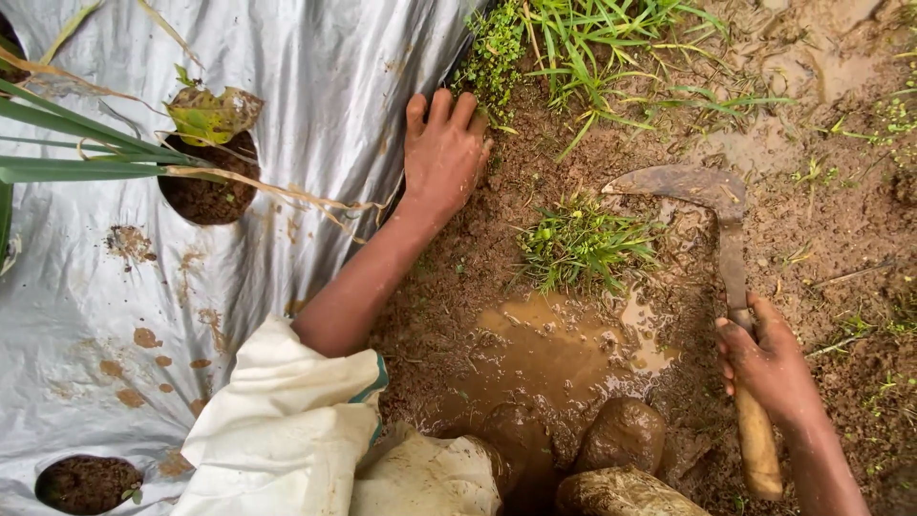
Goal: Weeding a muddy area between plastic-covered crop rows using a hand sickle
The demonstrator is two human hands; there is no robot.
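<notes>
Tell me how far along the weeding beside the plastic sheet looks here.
Done: a strip of bare, muddy soil lies beside the silver mulch sheet. In hand: the right hand grips a sickle with its blade near a grass tuft, and the left hand rests at the sheet's edge. Left: that tuft and the taller weeds above are unpulled.
</notes>
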